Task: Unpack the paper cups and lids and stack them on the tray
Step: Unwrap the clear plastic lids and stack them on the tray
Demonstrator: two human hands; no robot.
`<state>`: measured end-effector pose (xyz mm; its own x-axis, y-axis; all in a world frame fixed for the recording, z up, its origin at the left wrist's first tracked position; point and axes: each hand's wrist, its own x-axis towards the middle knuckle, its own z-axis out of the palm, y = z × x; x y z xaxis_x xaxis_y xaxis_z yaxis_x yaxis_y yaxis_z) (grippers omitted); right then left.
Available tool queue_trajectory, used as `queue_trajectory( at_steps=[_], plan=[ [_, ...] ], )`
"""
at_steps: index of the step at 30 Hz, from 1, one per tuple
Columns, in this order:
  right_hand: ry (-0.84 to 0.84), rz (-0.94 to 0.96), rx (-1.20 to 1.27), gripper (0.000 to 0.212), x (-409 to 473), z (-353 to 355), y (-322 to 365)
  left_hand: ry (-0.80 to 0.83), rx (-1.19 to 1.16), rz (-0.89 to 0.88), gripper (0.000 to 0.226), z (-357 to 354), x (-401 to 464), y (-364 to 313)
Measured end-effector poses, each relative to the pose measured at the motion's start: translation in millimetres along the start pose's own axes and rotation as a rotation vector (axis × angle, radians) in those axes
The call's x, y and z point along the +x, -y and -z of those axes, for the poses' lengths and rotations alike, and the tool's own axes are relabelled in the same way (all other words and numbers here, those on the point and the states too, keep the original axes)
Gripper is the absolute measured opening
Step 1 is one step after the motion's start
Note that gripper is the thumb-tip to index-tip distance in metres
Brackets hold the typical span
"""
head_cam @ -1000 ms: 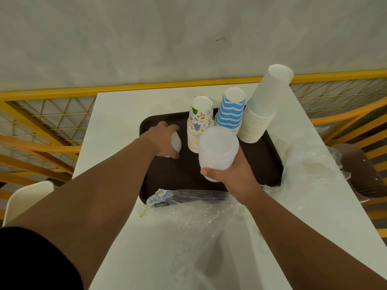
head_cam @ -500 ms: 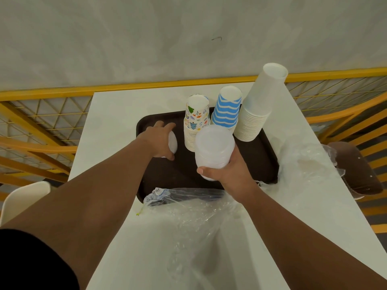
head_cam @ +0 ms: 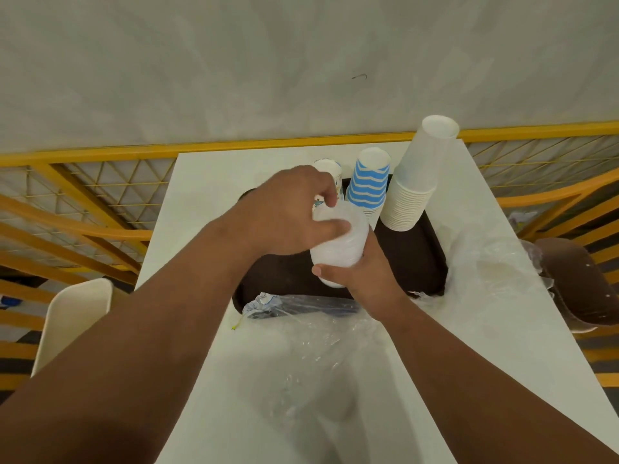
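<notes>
Over the brown tray [head_cam: 415, 259], both hands' fingers [head_cam: 335, 226] clamp unlabelled lids [head_cam: 338, 252].

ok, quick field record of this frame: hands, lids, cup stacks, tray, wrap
left hand: grips top of lid stack
right hand: holds lid stack from below
lid stack: translucent, held above tray
cup stacks: plain white, blue-striped, patterned, all upside down on tray
tray: dark brown, on white table
plastic wrap: loose, near tray edge

No readable text; blue print on plastic bag [head_cam: 264, 301] label too blurred.
</notes>
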<state>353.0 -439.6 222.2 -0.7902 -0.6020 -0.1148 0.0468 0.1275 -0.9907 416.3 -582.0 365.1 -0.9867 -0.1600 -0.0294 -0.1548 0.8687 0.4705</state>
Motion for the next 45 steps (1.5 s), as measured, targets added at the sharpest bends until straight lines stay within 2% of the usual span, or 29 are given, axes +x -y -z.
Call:
queue_trajectory(
  at_steps=[4, 14, 19, 22, 24, 26, 30, 35, 45],
  plan=[
    [0.019, -0.005, 0.004, 0.081, -2.8, 0.8, 4.0, 0.148, 0.190, 0.022, 0.057, -12.7, 7.2, -15.5],
    [0.006, -0.001, -0.031, 0.084, -3.5, 2.1, 3.7, 0.155, 0.152, 0.031, 0.068, -11.7, 9.9, -22.5],
    [-0.004, 0.019, 0.005, 0.086, -1.8, 1.7, 3.4, 0.061, 0.124, -0.001, 0.063, -5.8, 7.6, -20.6],
    [-0.031, 0.016, 0.019, 0.088, 1.8, 0.8, -0.5, -0.105, -0.002, -0.002, 0.063, 14.3, 6.1, -15.6],
    [-0.032, 0.011, 0.006, 0.092, 4.0, 0.0, -2.9, -0.216, -0.103, 0.044, 0.067, 29.1, 7.3, -2.4],
    [-0.031, 0.008, -0.005, 0.091, 5.5, -0.7, -4.7, -0.262, -0.115, 0.121, 0.072, 34.9, 11.8, 21.0],
    [-0.046, -0.004, -0.021, 0.091, 8.7, -2.1, -9.8, -0.142, -0.058, 0.263, 0.081, 6.8, 29.0, 80.8],
    [-0.047, -0.020, -0.022, 0.093, 11.1, -4.2, -15.3, 0.071, 0.018, 0.287, 0.090, -49.7, 46.4, 131.6],
    [-0.043, -0.029, -0.070, 0.095, 13.4, -3.3, -19.4, 0.144, 0.065, 0.300, 0.090, -83.1, 65.7, 159.6]
  ],
)
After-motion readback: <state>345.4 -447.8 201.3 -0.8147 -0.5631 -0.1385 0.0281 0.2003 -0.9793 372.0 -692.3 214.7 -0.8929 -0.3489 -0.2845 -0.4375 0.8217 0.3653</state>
